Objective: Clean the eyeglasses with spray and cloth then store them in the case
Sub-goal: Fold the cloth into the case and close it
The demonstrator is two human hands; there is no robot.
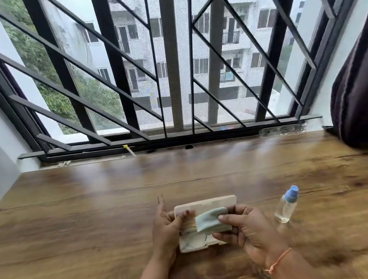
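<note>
Near the front edge of the counter, about midway along it, both hands are busy with the cream eyeglass case. The left hand grips the case's left end, thumb pressed over the front and a couple of fingers sticking up straight behind it. The right hand pinches a grey-green cloth between thumb and fingertips, right on top of the case. So the cloth is in the right hand and the case sits between the two hands. Whether it's resting on the counter or held just off it, I can't say.

The eyeglasses themselves? Honestly can't make them out. There's some darker stuff in the lower part of the case that might be the frame, but it's too blurry to call.

What could go sideways, imo: the spray bottle stands just beside the right hand, on the side toward the counter's right edge, and it's tall and skinny with a blue cap. One careless wrist swing while tugging the cloth free and it probably tips and rolls. Also, the case is gripped only at one end, so a hard pull on the cloth could twist it out of the left hand and spill whatever's inside.
</note>
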